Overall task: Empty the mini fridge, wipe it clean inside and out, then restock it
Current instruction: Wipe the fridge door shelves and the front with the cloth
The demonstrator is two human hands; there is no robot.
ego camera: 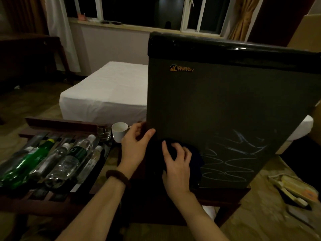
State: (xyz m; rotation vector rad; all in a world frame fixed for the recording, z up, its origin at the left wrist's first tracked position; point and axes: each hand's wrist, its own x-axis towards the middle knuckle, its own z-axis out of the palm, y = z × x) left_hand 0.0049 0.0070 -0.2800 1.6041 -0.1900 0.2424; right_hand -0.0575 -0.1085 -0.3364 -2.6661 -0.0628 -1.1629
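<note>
A dim room with a white bed; the left hand grips the black fridge edge; the right hand, fingers spread, presses a dark cloth on it.

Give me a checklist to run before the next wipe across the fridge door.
1. Cloth under the right hand, against the fridge door: ok.
2. Left hand steadying the door's left edge: ok.
3. Wet streaks low on the door show where the cloth has passed: ok.
4. Upper door around the logo wiped: cannot tell.
5. Bottles out of the fridge, lying on the rack at left: ok.
6. White cup sits close behind the left hand, could get knocked: not ok.
</note>
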